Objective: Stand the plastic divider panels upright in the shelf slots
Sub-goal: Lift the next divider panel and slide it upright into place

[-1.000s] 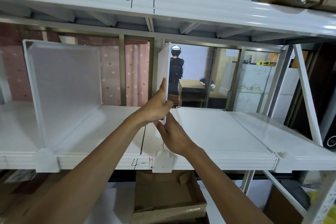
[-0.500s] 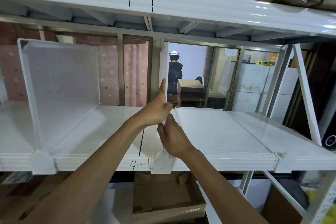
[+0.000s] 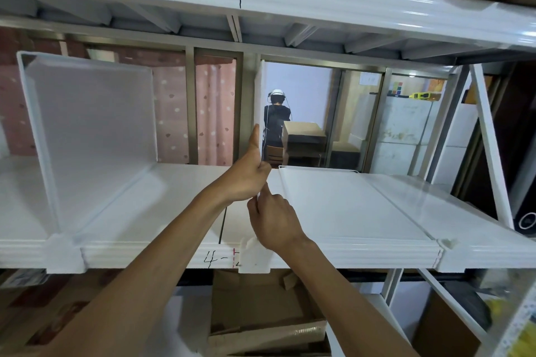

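Both hands grip the middle panel, left hand high, right hand low; next I'd press its foot squarely onto the shelf edge.

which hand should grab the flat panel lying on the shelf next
Right, probably. The right hand sits low beside the flat panel, which lies on its side of the shelf. The left hand grips the upright middle panel and would have to cross over.

Bright, even indoor light, glare streaks on the upper shelf beam, wide-angle bending at edges.
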